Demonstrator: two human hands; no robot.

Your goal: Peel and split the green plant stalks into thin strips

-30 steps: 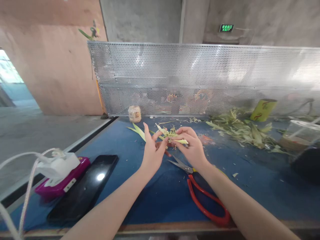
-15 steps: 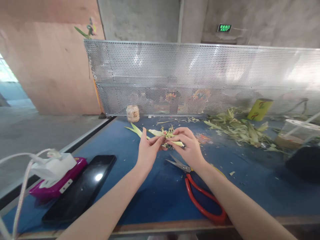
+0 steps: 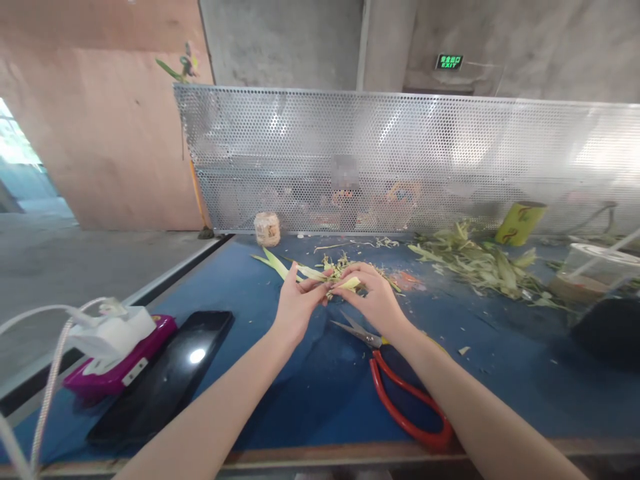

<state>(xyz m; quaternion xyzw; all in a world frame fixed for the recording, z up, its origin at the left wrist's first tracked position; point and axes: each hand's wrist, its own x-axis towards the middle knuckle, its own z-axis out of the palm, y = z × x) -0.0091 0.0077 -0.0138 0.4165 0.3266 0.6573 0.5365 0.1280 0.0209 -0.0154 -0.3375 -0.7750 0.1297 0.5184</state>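
My left hand (image 3: 299,303) and my right hand (image 3: 374,300) meet above the blue table, fingertips almost touching. Between the right thumb and fingers is a pale yellow-green husk strip (image 3: 350,283). The left thumb and fingers are pinched at the near end of the same small bundle; exactly what they grip is partly hidden. Long green leaf blades (image 3: 276,263) lie just beyond the left hand. A heap of thin plant scraps (image 3: 341,262) is behind the fingers. Red-handled scissors (image 3: 400,393) rest partly spread beneath the right forearm.
A black phone (image 3: 165,373) and a purple power strip (image 3: 117,367) with white plugs are at left. Dry husks (image 3: 480,263), a yellow-green can (image 3: 521,223) and a clear cup (image 3: 595,270) stand right. A jar (image 3: 267,229) sits before the perforated metal panel (image 3: 310,147).
The right fingers have curled, and the pale husk strip in them now points upward rather than lying low to the right. The left hand has shifted slightly. The scissors stay put.
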